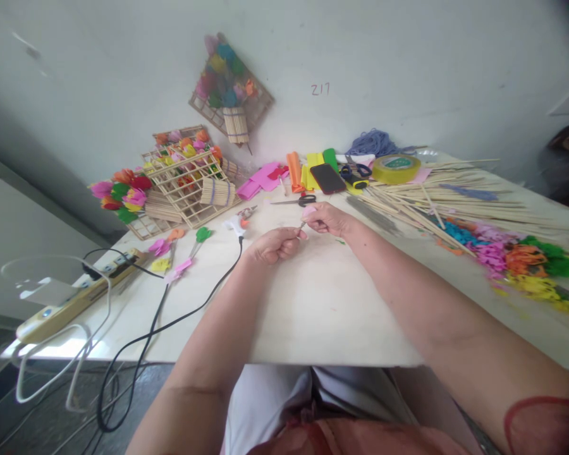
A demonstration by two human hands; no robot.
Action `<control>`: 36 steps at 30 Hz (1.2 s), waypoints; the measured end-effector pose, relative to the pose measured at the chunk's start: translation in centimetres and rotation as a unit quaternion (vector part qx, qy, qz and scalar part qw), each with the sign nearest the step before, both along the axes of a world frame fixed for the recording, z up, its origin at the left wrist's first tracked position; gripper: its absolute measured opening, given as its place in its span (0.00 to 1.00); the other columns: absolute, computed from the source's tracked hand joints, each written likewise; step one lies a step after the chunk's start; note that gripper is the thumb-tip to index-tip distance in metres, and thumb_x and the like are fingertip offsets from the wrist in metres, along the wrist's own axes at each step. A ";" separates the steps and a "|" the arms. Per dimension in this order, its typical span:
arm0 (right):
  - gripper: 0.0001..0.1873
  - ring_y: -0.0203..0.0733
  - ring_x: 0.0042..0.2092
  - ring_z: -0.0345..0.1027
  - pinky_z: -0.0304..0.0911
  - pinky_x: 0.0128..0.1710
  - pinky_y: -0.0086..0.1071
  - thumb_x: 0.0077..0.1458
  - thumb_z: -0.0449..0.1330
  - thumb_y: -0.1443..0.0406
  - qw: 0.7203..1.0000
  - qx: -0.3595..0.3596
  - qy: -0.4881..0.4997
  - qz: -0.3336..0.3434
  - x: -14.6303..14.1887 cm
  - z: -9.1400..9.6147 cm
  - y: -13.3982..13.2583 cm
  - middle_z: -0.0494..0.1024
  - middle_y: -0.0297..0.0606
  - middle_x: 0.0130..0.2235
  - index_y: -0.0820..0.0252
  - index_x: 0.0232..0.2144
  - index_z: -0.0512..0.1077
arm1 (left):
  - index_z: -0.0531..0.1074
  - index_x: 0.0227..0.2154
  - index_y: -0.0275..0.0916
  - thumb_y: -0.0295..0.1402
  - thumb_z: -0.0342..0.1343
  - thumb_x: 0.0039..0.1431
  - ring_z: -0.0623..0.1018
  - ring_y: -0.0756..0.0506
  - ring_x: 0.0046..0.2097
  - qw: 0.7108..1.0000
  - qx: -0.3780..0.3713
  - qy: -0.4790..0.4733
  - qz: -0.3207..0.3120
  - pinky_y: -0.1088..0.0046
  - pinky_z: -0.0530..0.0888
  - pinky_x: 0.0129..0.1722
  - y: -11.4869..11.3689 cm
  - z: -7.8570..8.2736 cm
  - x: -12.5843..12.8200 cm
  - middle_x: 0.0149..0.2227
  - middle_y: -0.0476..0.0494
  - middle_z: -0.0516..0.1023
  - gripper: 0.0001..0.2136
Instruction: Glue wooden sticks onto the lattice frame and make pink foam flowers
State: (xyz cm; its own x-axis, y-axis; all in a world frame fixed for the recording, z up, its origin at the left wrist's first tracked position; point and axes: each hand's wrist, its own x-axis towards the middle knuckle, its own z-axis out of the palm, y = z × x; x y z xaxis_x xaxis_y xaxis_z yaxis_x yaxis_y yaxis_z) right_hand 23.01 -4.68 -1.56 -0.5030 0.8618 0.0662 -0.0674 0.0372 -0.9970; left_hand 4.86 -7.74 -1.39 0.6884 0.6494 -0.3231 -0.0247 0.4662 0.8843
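Note:
My left hand and my right hand meet over the middle of the table, both with fingers pinched. Between them is a small paper flower, pale pink, on a short thin stem. The right fingers grip it near the pink paper, while those on the left pinch the stem's lower end. Just beyond the hands lie dark-handled scissors. A white glue gun rests left of them, its black cord trailing toward the front edge. Finished small flowers, among them a green one, lie farther left on their stems.
A power strip with looping cables sits at the left edge. Lattice frames with paper flowers stand behind it. Crepe paper, a phone, tape and yarn line the back. Thin sticks and coloured paper pieces cover the right.

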 end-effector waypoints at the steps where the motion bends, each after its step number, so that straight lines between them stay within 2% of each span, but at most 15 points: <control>1: 0.11 0.23 0.13 0.41 0.36 0.11 0.21 0.40 0.62 0.65 1.000 -0.001 0.000 -0.002 0.0 0.0 0.0 0.57 0.23 0.13 0.62 0.21 0.61 | 0.65 0.29 0.35 0.31 0.46 0.56 0.46 0.56 0.15 1.000 -0.001 0.000 0.000 0.84 0.44 0.14 0.0 0.0 0.0 0.15 0.59 0.43 0.06; 36: 0.11 0.23 0.14 0.41 0.36 0.11 0.21 0.41 0.62 0.66 1.000 0.002 -0.003 -0.003 0.0 -0.3 0.2 0.57 0.23 0.13 0.62 0.21 0.61 | 0.65 0.29 0.35 0.31 0.44 0.56 0.46 0.56 0.15 1.000 0.000 0.000 -0.003 0.84 0.44 0.13 0.0 0.0 0.0 0.15 0.59 0.44 0.07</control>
